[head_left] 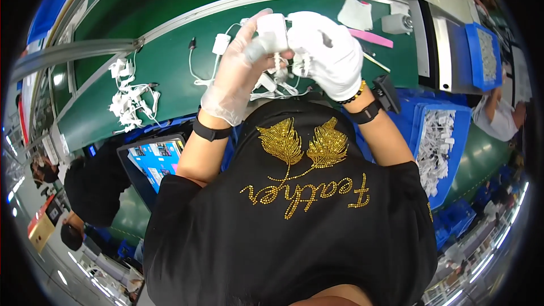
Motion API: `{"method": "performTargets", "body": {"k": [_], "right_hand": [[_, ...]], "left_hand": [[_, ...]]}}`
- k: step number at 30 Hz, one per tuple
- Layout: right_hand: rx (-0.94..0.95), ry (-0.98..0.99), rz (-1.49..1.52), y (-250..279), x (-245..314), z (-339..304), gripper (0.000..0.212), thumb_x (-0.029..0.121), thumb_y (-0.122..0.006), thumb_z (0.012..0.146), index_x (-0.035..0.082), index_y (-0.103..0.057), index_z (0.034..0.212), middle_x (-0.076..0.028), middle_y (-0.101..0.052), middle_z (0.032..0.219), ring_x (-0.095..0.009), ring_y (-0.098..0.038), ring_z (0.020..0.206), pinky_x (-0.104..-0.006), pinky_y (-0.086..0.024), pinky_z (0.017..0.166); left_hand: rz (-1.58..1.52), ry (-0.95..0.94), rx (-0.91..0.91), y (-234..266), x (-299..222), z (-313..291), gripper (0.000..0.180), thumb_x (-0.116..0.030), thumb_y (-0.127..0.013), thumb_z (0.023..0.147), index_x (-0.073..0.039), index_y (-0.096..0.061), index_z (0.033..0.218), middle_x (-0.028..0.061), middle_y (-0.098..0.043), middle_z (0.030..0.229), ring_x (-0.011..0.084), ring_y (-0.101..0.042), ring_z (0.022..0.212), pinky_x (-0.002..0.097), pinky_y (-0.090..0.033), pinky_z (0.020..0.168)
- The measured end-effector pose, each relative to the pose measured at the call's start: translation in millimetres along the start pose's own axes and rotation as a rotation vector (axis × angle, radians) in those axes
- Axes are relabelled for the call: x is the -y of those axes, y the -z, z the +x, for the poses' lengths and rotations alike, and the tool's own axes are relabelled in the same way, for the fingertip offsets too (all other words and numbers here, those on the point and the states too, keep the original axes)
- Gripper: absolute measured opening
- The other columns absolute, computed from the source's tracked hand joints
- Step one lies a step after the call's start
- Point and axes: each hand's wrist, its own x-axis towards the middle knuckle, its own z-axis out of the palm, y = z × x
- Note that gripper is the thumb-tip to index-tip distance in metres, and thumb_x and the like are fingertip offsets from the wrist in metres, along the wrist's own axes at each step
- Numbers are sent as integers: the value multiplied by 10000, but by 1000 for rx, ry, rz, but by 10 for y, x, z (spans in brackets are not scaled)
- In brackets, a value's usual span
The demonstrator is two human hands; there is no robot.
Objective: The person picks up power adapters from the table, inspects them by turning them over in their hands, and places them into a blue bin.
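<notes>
Over the green bench top (170,68), my two hands are close together around a white power adapter (273,27). My left hand (233,71) wears a thin clear glove and grips the adapter's left side. Its thumb or finger area is smeared by motion. My right hand (326,51), in a white cloth glove with a dark spot, closes on the adapter's right side. A white cable bundle (279,68) hangs below the hands, partly hidden by them. Left of my left hand lies another white adapter (221,44) with its cable.
A heap of white adapters (133,99) lies at the left. Toward the back right are a pink strip (371,38), a white cloth (355,12) and a white roll (396,24). A blue bin (466,136) full of cabled parts stands right. Another person (96,187) is at the left.
</notes>
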Motion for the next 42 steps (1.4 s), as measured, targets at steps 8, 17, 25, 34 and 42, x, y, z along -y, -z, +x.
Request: {"method": "performTargets", "body": {"k": [8,17,25,34,42], "right_hand": [[-96,-170,305,192,241,-414,590,-105,-583,808,74,-517,1367,-209,-434,1448,-310,-558,1211,-344,-476,972],[-149,-615,1289,422,446,-494,864,-115,-524,835,17,-88,1568,-161,-338,1538,-237,-378,1403,-354,-392,1079],[52,-760,1303,613,276,-463,818,-42,-621,857,23,-197,1554,-114,-420,1462,-194,-473,1296,-324,-416,1059],[179,-877,1300,661,222,-447,765,-87,-638,846,41,-299,1520,-92,-499,1387,-160,-530,1229,-308,-451,1022],[104,-709,1180,561,224,-561,638,-94,-638,876,23,-384,1449,-79,-536,1326,-159,-537,1213,-322,-468,1011]], "left_hand": [[222,-181,40,-523,197,-85,859,137,-677,779,-65,-260,1501,129,-597,1281,218,-623,1114,354,-537,932],[321,-333,37,-708,348,-152,865,158,-672,769,-105,-285,1496,97,-574,1295,215,-587,1185,353,-514,988],[387,-244,22,-721,393,-185,836,177,-646,768,-125,-334,1484,104,-601,1269,221,-604,1162,355,-523,979],[368,-140,73,-690,351,-218,833,196,-653,755,-146,-382,1464,119,-621,1258,236,-601,1184,357,-522,982],[406,-303,180,-503,466,-178,700,138,-735,752,-106,-480,1357,139,-626,1248,254,-612,1171,375,-526,982]]}}
